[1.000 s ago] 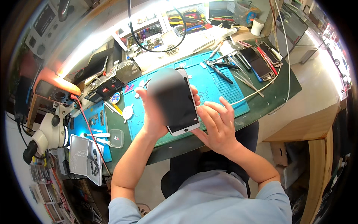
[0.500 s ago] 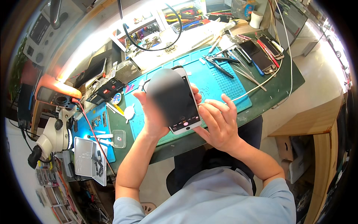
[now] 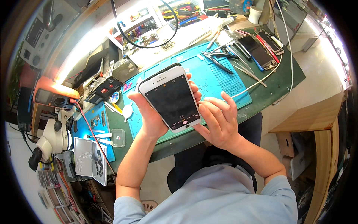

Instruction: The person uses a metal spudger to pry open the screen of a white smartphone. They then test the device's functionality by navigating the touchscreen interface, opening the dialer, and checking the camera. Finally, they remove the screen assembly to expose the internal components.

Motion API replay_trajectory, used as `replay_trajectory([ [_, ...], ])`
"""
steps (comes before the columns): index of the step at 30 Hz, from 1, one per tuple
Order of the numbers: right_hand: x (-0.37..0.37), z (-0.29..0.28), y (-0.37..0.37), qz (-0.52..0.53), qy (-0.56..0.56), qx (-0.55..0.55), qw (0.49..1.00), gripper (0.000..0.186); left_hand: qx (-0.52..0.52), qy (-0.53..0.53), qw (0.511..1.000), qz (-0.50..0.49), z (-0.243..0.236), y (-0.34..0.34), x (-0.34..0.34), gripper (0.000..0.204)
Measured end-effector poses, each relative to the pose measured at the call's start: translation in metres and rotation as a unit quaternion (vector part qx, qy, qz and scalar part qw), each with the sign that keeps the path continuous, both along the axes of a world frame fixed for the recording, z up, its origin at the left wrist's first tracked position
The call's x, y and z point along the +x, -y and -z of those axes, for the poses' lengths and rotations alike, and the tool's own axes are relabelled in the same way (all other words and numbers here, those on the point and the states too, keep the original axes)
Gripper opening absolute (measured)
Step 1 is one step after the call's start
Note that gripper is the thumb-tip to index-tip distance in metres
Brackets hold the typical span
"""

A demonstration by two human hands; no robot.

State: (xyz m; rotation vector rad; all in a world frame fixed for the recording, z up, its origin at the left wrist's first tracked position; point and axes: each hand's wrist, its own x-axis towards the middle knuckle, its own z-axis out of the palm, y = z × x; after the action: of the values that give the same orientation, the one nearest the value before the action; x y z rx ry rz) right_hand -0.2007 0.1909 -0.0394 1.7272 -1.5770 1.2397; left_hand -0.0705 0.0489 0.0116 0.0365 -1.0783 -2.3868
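My left hand (image 3: 148, 115) is closed round a white smartphone (image 3: 167, 100) with a dark screen and small controls along its lower part. Beside the phone's lower right corner, my right hand (image 3: 218, 121) has bent, separated fingers, with the thumb touching the bottom edge. Under both hands is a blue silicone mat (image 3: 205, 87). Black-handled pliers (image 3: 220, 63), tweezers (image 3: 251, 74) and opened phones (image 3: 257, 52) are at the back right.
The green worktop (image 3: 268, 97) also carries an orange multimeter (image 3: 52, 89), a microscope (image 3: 54, 138), a silver case (image 3: 84, 158) and a power unit (image 3: 102, 87). Loose cables (image 3: 289, 63) hang at the right. A wooden cabinet (image 3: 302, 115) stands at the lower right.
The phone's top has tilted slightly to the left, and controls have appeared on the lower screen since the first frame. The blurred patch over the phone is gone.
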Motion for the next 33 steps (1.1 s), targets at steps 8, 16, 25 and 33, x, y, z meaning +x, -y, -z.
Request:
replay_trajectory([
  [8,0.000,0.001,0.000,0.001,0.001,-0.005,1.000,0.065,0.025,-0.023,0.999,0.039,-0.005,0.002,0.000,0.121],
  [16,-0.002,0.001,-0.002,0.001,0.004,0.007,1.000,0.064,0.023,-0.026,0.999,0.031,-0.007,-0.002,-0.001,0.118],
  [25,-0.001,0.003,-0.001,0.006,0.015,-0.002,1.000,0.068,-0.002,-0.053,0.998,0.044,0.006,0.000,-0.004,0.122],
  [33,-0.001,0.003,-0.001,0.012,0.014,-0.005,1.000,0.068,0.011,-0.022,0.999,0.026,0.004,-0.002,-0.004,0.124],
])
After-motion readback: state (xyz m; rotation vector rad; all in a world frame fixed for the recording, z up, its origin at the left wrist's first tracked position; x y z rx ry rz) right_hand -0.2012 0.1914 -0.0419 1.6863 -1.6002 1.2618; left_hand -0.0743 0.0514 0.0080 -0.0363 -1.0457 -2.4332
